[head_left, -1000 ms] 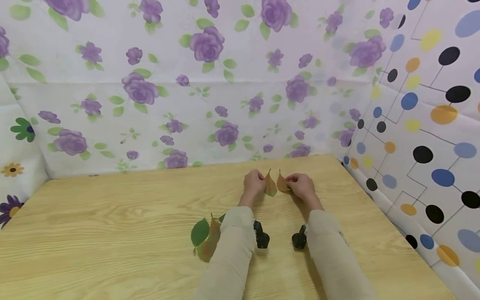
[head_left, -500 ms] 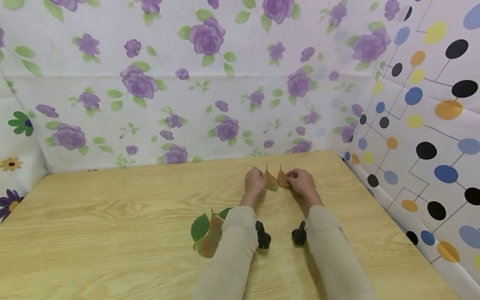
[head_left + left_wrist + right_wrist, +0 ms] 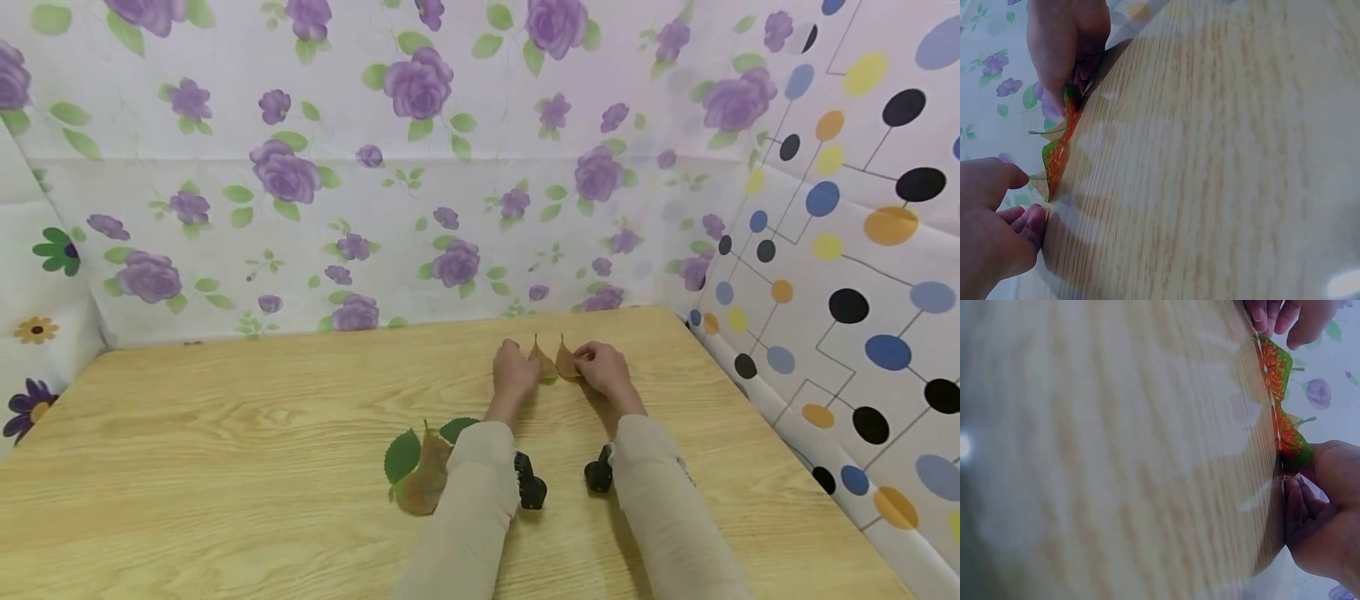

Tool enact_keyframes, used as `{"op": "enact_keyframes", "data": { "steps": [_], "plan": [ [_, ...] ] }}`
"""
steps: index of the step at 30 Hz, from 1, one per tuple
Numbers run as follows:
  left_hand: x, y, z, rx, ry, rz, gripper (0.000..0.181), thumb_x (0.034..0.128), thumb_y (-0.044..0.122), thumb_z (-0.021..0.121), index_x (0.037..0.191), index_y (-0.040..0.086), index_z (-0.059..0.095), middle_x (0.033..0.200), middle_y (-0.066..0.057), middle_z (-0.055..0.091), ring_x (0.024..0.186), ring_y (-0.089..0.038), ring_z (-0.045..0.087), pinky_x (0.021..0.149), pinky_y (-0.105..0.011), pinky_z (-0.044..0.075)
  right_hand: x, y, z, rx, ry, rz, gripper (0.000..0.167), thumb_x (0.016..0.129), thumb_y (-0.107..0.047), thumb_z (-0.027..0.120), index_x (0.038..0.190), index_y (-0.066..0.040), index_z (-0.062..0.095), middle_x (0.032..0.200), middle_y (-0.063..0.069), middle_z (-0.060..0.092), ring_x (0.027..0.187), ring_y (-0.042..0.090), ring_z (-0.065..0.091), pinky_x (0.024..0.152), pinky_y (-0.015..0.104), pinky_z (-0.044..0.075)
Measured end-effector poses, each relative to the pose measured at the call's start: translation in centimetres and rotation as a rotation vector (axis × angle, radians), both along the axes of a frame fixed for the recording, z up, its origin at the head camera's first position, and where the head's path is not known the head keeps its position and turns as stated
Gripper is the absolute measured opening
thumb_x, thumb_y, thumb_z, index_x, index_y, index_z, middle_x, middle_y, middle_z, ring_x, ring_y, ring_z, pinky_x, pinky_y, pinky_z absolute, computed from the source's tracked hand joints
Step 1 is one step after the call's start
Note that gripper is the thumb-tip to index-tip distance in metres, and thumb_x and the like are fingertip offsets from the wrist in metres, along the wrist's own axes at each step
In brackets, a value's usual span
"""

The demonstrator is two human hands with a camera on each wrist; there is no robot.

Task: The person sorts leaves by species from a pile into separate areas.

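Note:
Two small orange-brown leaves with green edges and thin stems lie side by side near the table's back edge. My right hand (image 3: 603, 367) pinches the outer side of the right leaf (image 3: 566, 362) between thumb and fingers. In the right wrist view, the thumb presses on that leaf (image 3: 1293, 440). Beside the left leaf (image 3: 547, 369) is my left hand (image 3: 516, 369). The left wrist view shows its thumb and fingers spread apart, the thumb tip close to the left leaf's (image 3: 1052, 164) stem. Whether the thumb touches the stem, I cannot tell.
Nearer on the wooden table (image 3: 225, 458), a larger reddish-brown leaf (image 3: 422, 482) lies with green leaves (image 3: 402, 455) around it, partly behind the left sleeve. Black devices (image 3: 532, 487) hang at both wrists. A flowered cloth (image 3: 337, 208) stands behind; a dotted cloth (image 3: 840, 275) borders the right.
The left leaf, earlier held by my left hand, has turned more upright and come up beside the right leaf. My left hand has shifted slightly right and loosened its fingers.

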State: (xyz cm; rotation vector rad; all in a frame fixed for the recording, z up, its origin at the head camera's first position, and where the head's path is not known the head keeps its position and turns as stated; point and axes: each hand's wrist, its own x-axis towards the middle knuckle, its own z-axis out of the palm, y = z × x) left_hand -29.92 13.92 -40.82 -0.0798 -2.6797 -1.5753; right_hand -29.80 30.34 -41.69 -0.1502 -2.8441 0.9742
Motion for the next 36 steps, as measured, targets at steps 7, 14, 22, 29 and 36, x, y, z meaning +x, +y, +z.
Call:
{"op": "enact_keyframes", "data": {
  "steps": [7,14,22,29,36],
  "plan": [
    [1.6,0.0,1.5,-0.170,0.135,-0.052,0.025,0.0923,0.006,0.055,0.112,-0.009,0.053,0.104,-0.021,0.053,0.099,-0.036,0.052,0.080,-0.041,0.049,0.5,-0.6,0.7,-0.020,-0.005,-0.009,0.021,0.092,-0.013,0.062,0.104,0.005,0.066,0.099,0.019,0.066,0.095,0.037,0.059,0.087,0.046,0.046],
    [3.6,1.6,5.1,-0.485,0.253,-0.251,0.020,0.0953,0.019,0.057,0.106,0.003,0.058,0.105,-0.013,0.054,0.098,-0.027,0.050,0.079,-0.031,0.044,0.9,0.3,1.7,-0.071,-0.001,-0.004,0.026,0.093,-0.015,0.058,0.105,0.008,0.064,0.105,0.025,0.063,0.099,0.039,0.056,0.089,0.047,0.045],
    [3.0,-3.5,6.8,-0.474,0.259,-0.546,0.032,0.0996,0.021,0.052,0.124,0.002,0.057,0.126,-0.015,0.055,0.118,-0.030,0.049,0.097,-0.036,0.043,1.4,1.5,1.8,-0.187,-0.086,0.026,0.040,0.100,-0.023,0.051,0.125,0.008,0.056,0.126,0.028,0.054,0.116,0.041,0.049,0.098,0.050,0.041],
    [3.3,-10.7,6.8,-0.460,0.371,-0.612,0.027,0.0978,0.011,0.056,0.121,-0.002,0.057,0.124,-0.018,0.056,0.118,-0.033,0.049,0.098,-0.041,0.043,1.4,1.3,1.4,-0.263,-0.142,0.044,0.044,0.103,-0.022,0.045,0.135,0.008,0.047,0.134,0.029,0.046,0.121,0.041,0.045,0.096,0.047,0.043],
    [6.1,-15.9,6.9,-0.498,0.431,-0.659,0.028,0.0964,0.009,0.058,0.122,-0.003,0.057,0.122,-0.017,0.056,0.115,-0.032,0.051,0.095,-0.040,0.045,2.0,1.2,0.7,-0.346,-0.152,0.071,0.047,0.104,-0.023,0.042,0.139,0.008,0.042,0.138,0.030,0.042,0.122,0.042,0.044,0.099,0.048,0.042]
  ]
}}
